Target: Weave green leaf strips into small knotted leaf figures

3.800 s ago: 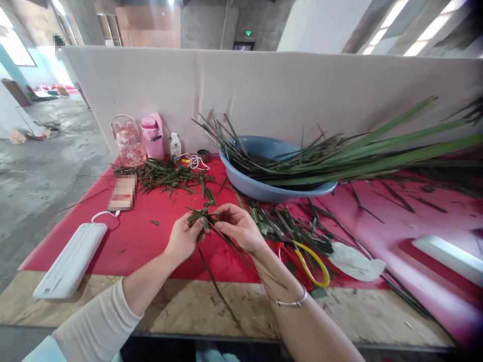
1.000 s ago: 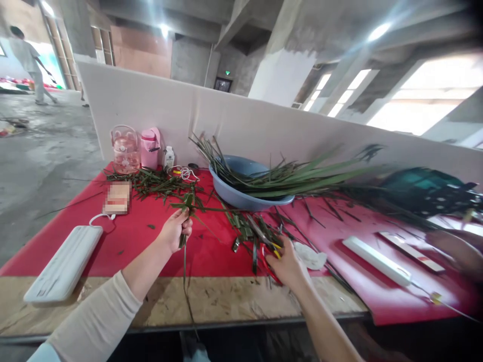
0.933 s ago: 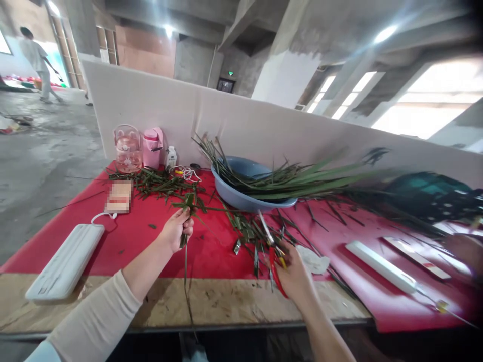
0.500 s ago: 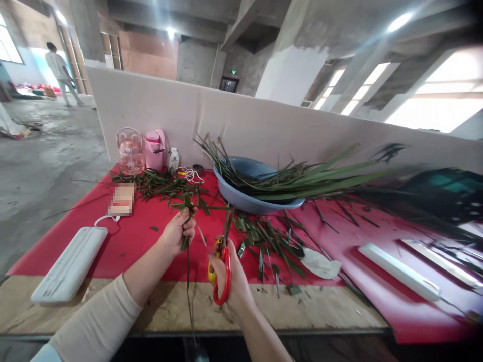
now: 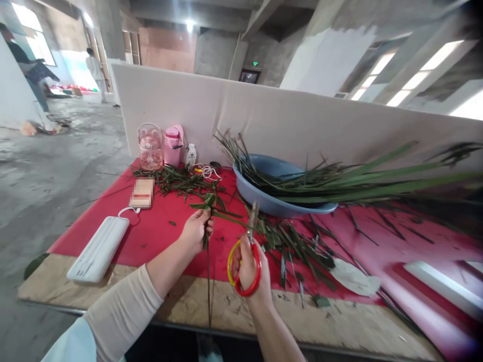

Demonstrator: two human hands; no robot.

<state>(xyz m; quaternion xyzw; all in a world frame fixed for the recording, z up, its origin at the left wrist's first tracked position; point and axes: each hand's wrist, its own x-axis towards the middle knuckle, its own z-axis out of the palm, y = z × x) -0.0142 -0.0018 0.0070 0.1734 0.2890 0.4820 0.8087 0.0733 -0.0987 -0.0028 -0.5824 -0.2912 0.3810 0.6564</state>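
Left hand (image 5: 196,232) pinched shut on woven leaf piece (image 5: 207,203), its long stem hanging down past table edge. Right hand (image 5: 249,266) just beside it, fingers closed through red and yellow loops of scissors (image 5: 247,251), blades pointing up and away, tips near the leaf strands. Beyond right hand: pile of cut leaf scraps (image 5: 294,244) on red table cover (image 5: 158,229), then blue basin (image 5: 279,201) holding long green leaves (image 5: 370,183). Left of left hand: white power strip (image 5: 98,249). Far behind: pink bottles (image 5: 162,146) against divider.
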